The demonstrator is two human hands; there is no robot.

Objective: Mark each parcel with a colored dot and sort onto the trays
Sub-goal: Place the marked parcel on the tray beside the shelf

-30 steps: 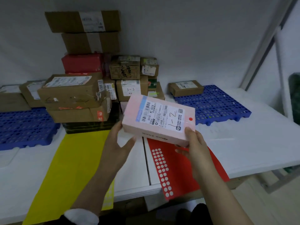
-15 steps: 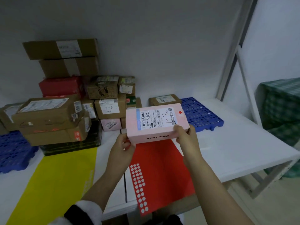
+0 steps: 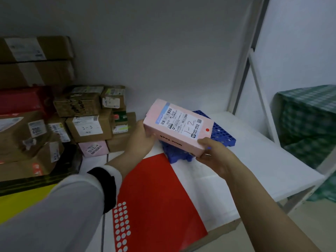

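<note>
Head view: a pink parcel [image 3: 178, 128] is held in the air by both hands, directly over the near left part of the blue tray [image 3: 222, 135], and hides much of the tray from sight. Whether its underside touches the tray cannot be told. The parcel's white label [image 3: 181, 122] faces up with "1-2" handwritten on it, and a red dot [image 3: 207, 130] sits on the label's corner nearest the tray's right side. The left hand [image 3: 141, 140] grips the parcel's end that points away from the tray's right edge, fingers curled round that end. The right hand [image 3: 216, 157] holds the opposite near corner, thumb pressed on the top edge and the other fingers curled beneath. The tray rests on a white table [image 3: 263, 164], against the back wall. Just in front of the tray, toward the person, lies a red sticker sheet [image 3: 158, 197] with rows of pale empty circles at its near end. Left of the tray stands a pile of cardboard boxes [image 3: 89, 126], with a small pink box [image 3: 93, 149] at its foot. Farther left of the tray, beyond the red sheet, a yellow sheet [image 3: 21, 199] shows past the grey sleeve. Well to the right of the tray, off the table, is a green checked cloth [image 3: 309, 120].
</note>
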